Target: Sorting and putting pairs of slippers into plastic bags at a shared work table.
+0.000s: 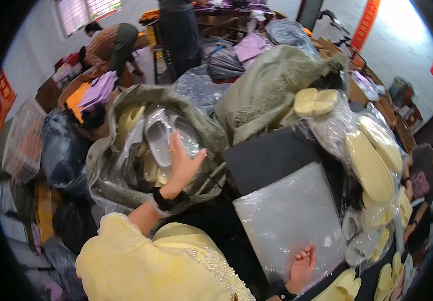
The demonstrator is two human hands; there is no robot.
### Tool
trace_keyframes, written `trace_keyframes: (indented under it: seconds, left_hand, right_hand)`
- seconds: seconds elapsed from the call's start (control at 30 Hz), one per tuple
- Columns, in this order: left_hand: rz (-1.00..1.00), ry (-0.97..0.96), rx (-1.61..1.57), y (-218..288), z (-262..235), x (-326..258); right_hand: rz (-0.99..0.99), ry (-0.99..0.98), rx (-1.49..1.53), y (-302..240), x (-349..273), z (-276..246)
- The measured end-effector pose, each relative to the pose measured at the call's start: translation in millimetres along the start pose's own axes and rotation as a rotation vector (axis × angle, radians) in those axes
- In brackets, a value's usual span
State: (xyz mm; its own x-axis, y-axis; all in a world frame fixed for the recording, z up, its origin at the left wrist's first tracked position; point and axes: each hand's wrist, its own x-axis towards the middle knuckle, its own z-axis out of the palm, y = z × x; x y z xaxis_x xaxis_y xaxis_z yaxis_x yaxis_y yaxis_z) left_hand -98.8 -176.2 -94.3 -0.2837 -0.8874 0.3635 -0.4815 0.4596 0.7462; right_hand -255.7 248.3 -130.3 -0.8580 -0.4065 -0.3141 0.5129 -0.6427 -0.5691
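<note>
My left hand (184, 163) is over the mouth of a green woven sack (101, 165), thumb and fingers spread, with nothing gripped. Just beyond its fingertips lies a pair of grey slippers (159, 138) in clear plastic, on top of other slippers in the sack. Cream-yellow slippers (130, 120) show at the sack's far left side. On the right, my right hand (302, 266) rests palm up at the near edge of a stack of clear plastic bags (291, 215). Its fingers are loosely curled and hold nothing. Under the stack is a black surface (261, 163).
Bagged yellow slippers (372, 165) pile up along the right, with loose yellow ones (339, 288) nearer me. A second woven sack (276, 85) bulges behind the black surface. Dark plastic bags (63, 148) stand at left. People (114, 47) are at the back and at the right edge.
</note>
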Motion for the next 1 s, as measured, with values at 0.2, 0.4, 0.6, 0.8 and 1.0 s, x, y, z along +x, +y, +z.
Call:
trace_keyframes:
  seconds: [0.2,0.4,0.6,0.8,1.0]
  left_hand:
    - [-0.554,0.363,0.250,-119,-61,-11]
    - [-0.092,0.355,0.850,-114,-96,7]
    - [-0.400,0.146,0.879,-168,-116,45]
    - [-0.178,0.076,0.584,-214,-123,86]
    - [-0.155,0.055,0.801,-255,-127,116]
  right_hand:
    - [0.043,-0.040,0.005,2,3,-7]
    - [0.047,-0.003,-0.015,-2,-6,12]
    - [0.051,-0.023,0.031,-1,0,2]
    - [0.015,-0.007,0.002,1,3,-4]
    - [0.049,-0.021,0.051,-1,-9,20]
